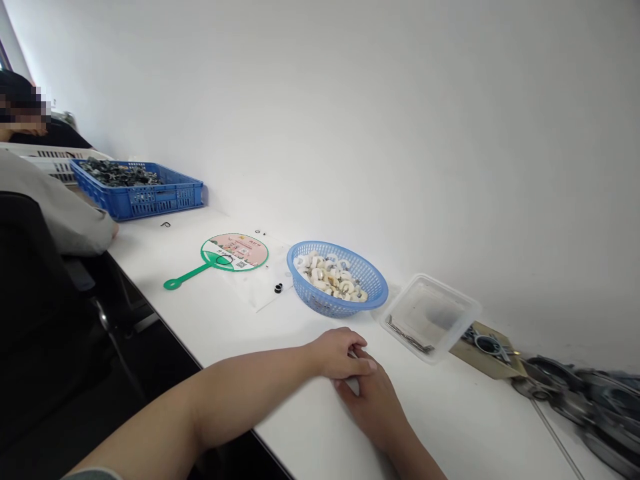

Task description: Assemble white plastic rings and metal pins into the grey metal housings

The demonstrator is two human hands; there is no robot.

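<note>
The left hand of a person at work lies folded over the right hand at the near edge of a white table, the two hands together, with a thin pale sliver showing between them; whether they grip it cannot be told. Just beyond the hands sits a clear plastic box holding thin metal pins, beside a blue plastic basket heaped with white rings. Farther left, a green-and-pink hand fan lies near small black rings. A co-worker's sleeve shows at far left, beside a blue crate of dark parts. At right, metal fittings rest on cardboard, near blurred metal castings.
</note>
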